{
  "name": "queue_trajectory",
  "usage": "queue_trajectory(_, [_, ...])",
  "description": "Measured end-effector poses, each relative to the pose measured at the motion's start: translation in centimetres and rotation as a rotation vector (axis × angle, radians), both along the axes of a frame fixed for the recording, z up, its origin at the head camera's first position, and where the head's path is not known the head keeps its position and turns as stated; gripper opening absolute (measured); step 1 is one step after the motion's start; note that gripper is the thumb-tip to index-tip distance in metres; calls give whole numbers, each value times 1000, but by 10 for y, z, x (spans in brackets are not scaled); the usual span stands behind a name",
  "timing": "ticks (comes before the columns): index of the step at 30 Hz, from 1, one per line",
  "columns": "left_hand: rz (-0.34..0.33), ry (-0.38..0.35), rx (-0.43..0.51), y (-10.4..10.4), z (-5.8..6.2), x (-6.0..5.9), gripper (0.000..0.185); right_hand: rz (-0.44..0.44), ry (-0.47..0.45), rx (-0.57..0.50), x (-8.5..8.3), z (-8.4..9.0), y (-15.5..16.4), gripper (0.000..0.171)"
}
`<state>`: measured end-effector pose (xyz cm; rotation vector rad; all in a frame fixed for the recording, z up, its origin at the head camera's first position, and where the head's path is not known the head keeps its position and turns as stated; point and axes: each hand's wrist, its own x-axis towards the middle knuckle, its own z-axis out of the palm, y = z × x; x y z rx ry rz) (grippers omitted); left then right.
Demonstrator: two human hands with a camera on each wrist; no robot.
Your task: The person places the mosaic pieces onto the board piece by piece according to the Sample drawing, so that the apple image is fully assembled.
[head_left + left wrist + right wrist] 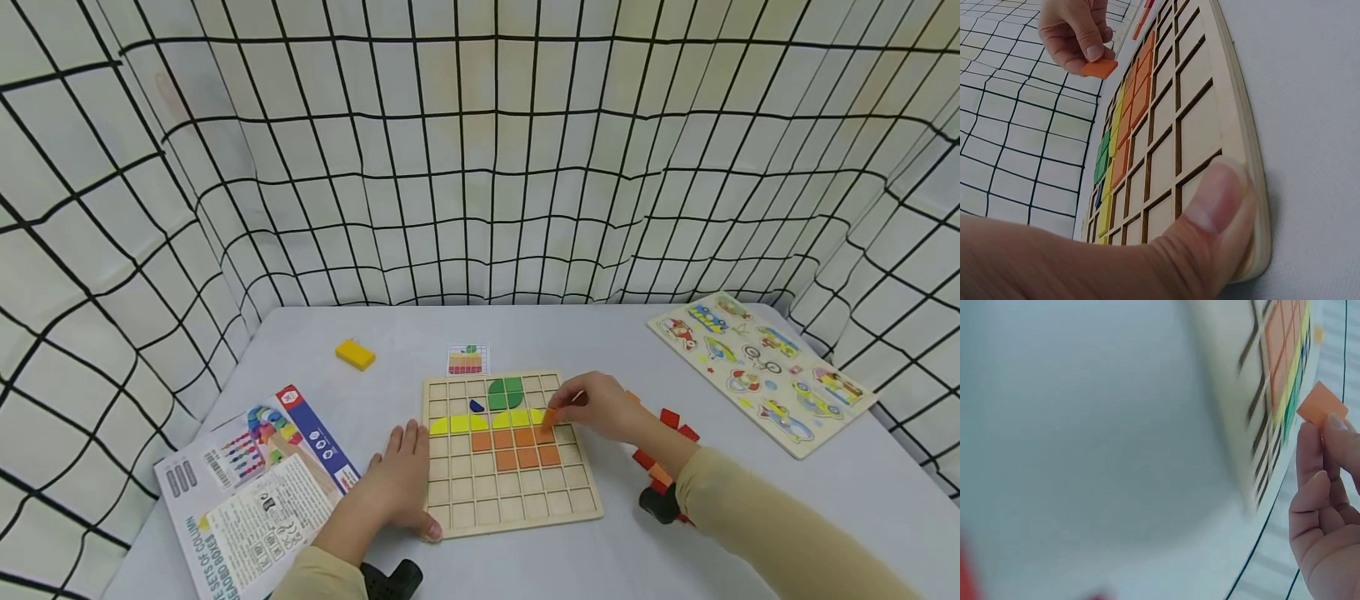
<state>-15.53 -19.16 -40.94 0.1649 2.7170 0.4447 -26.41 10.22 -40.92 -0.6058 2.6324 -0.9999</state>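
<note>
Near the centre of the frame, the right hand pinched an orange tile just above the grid board, which the flat left hand steadied; lowering it squarely into an empty cell seemed next.

One grid board, two picture puzzles, seven orange tiles, one yellow block

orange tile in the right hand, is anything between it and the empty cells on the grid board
Nothing visible. The right hand pinches the orange tile just above the wooden grid board, by the orange row's right end; cells beside it lie open.
</note>
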Motion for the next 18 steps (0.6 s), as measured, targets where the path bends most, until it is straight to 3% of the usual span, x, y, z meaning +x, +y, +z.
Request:
queue_trajectory(9, [-6,9,3,-2,-3,0,134,120,-71,2,19,-3,-65,7])
queue_trajectory(18, [-4,12,4,-3,-3,0,134,213,-46,48,30,-10,-89,2])
